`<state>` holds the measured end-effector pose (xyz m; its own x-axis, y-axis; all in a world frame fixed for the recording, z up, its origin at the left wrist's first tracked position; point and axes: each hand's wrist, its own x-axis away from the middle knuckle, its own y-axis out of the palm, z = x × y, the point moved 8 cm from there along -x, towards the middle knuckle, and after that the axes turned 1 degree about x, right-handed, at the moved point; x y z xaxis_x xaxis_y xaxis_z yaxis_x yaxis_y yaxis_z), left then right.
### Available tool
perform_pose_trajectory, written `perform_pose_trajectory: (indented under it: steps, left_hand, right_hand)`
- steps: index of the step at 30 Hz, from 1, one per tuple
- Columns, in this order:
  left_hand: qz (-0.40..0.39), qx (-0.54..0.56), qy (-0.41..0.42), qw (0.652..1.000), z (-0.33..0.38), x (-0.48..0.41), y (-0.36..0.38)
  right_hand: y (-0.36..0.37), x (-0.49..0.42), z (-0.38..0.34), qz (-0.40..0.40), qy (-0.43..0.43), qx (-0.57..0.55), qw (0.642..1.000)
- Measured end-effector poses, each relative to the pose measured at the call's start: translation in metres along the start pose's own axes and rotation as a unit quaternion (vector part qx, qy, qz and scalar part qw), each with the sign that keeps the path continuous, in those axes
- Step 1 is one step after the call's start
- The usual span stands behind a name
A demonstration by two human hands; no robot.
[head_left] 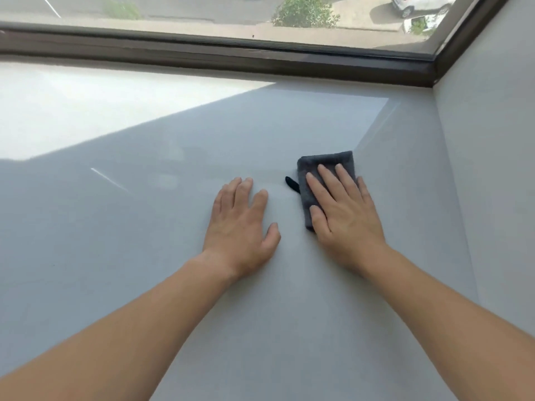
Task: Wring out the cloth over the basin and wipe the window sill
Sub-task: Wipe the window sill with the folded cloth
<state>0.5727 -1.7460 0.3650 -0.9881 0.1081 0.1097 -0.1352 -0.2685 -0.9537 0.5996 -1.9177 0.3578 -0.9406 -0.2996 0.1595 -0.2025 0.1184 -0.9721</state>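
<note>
A folded dark grey cloth (324,163) lies flat on the wide, glossy grey window sill (144,215), right of centre. A small black loop (291,183) sticks out of its left edge. My right hand (344,209) presses down on the cloth, fingers spread flat over it and pointing toward the window. My left hand (241,224) rests palm down on the bare sill just left of the cloth, apart from it, holding nothing. No basin is in view.
A dark brown window frame (231,57) runs along the far edge of the sill. A pale side wall (486,169) closes the sill on the right, close to the cloth. Sunlight brightens the sill's far left part (72,111).
</note>
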Motion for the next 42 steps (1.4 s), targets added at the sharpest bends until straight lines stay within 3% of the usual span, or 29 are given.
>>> perform_pose_trajectory:
  steps: [2, 5, 7, 9, 11, 14, 18, 20, 25, 27, 29, 32, 34, 42]
  left_hand:
    - [0.010, -0.004, 0.000, 1.000, 0.003, -0.005, -0.003]
    - [0.025, 0.017, 0.017, 0.999, 0.009, -0.028, -0.009]
    - [0.025, 0.032, 0.045, 0.998, 0.018, -0.059, -0.013]
    - [0.027, 0.036, 0.063, 0.997, 0.025, -0.094, -0.017]
    - [0.020, 0.031, 0.061, 0.997, 0.025, -0.121, -0.017]
    - [-0.006, 0.017, 0.071, 0.997, 0.023, -0.139, -0.011]
    - [-0.023, 0.015, 0.119, 0.993, 0.043, -0.162, -0.006]
    - [-0.030, 0.025, 0.118, 0.992, 0.050, -0.173, -0.002]
    - [-0.012, 0.004, 0.123, 0.992, 0.051, -0.174, 0.005]
    - [-0.004, 0.010, 0.131, 0.991, 0.051, -0.174, 0.004]
    - [0.002, 0.013, 0.133, 0.991, 0.052, -0.175, 0.002]
    - [-0.007, 0.005, 0.131, 0.991, 0.054, -0.174, 0.004]
    - [-0.010, 0.006, 0.131, 0.991, 0.056, -0.176, 0.003]
    - [-0.007, 0.004, 0.134, 0.991, 0.055, -0.175, 0.000]
  right_hand:
    - [-0.010, -0.021, 0.035, 0.013, 0.025, 0.004, 1.000]
    - [-0.027, -0.064, 0.096, 0.038, 0.165, -0.012, 0.985]
    - [-0.031, -0.082, 0.099, 0.058, 0.220, -0.011, 0.974]
    - [-0.029, -0.091, 0.071, 0.064, 0.184, -0.002, 0.981]
    - [-0.023, -0.096, 0.042, 0.039, 0.083, 0.010, 0.996]
    - [-0.028, -0.108, 0.056, 0.008, 0.016, 0.028, 0.999]
    - [-0.045, -0.140, 0.129, 0.041, 0.183, 0.010, 0.982]
    - [-0.048, -0.152, 0.131, 0.057, 0.237, 0.003, 0.970]
    - [-0.043, -0.164, 0.078, 0.032, 0.081, 0.033, 0.996]
    - [-0.044, -0.166, 0.086, 0.013, 0.058, 0.043, 0.997]
    - [-0.047, -0.161, 0.113, 0.021, 0.097, 0.058, 0.993]
    - [-0.057, -0.144, 0.170, 0.036, 0.244, 0.073, 0.966]
    - [-0.059, -0.142, 0.181, 0.035, 0.288, 0.073, 0.954]
    - [-0.062, -0.126, 0.196, 0.023, 0.221, 0.000, 0.975]
